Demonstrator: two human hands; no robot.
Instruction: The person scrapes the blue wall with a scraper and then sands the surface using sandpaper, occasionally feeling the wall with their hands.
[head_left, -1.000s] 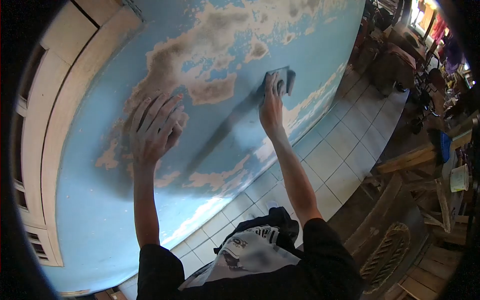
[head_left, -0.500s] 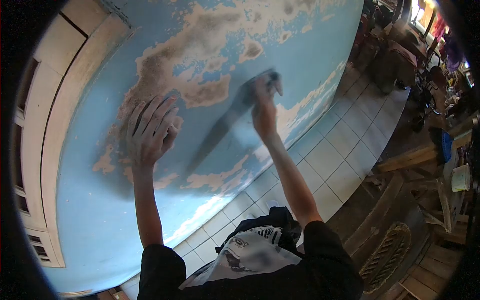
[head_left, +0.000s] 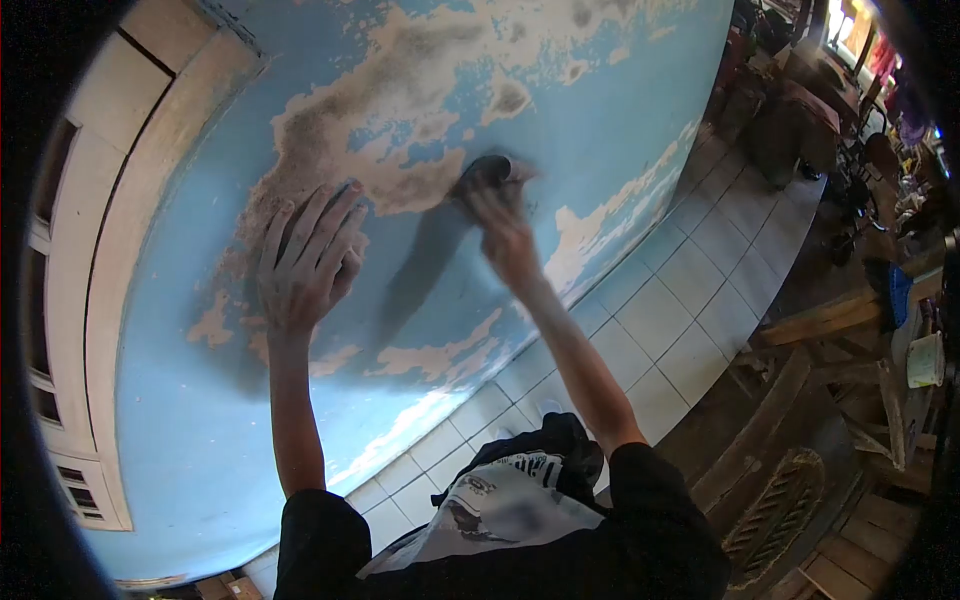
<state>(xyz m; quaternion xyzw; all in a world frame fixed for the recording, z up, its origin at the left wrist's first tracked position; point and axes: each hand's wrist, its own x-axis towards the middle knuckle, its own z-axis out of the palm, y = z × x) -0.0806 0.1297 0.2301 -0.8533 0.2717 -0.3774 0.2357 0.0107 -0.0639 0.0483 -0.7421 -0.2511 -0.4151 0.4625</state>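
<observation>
A blue wall (head_left: 580,120) has large peeled patches (head_left: 405,185) of pale, greyish plaster. Against a rough patch at its left rests my left hand (head_left: 310,260), fingers apart and nothing in it. My right hand (head_left: 503,225), blurred by motion, presses a dark curved piece (head_left: 488,172) to the wall beside the middle patch. That piece looks like a folded sheet, but blur hides its details. A shadow of my right hand and arm falls on the wall between my two hands.
White floor tiles (head_left: 650,325) run along the foot of the wall. On the left is a cream door frame (head_left: 105,290). Wooden furniture (head_left: 770,440), a pale green container (head_left: 925,360) and a blue brush-like item (head_left: 897,292) stand at the right.
My right hand has moved left across the wall with the dark piece, closer to the middle patch. My left hand has stayed at nearly the same spot.
</observation>
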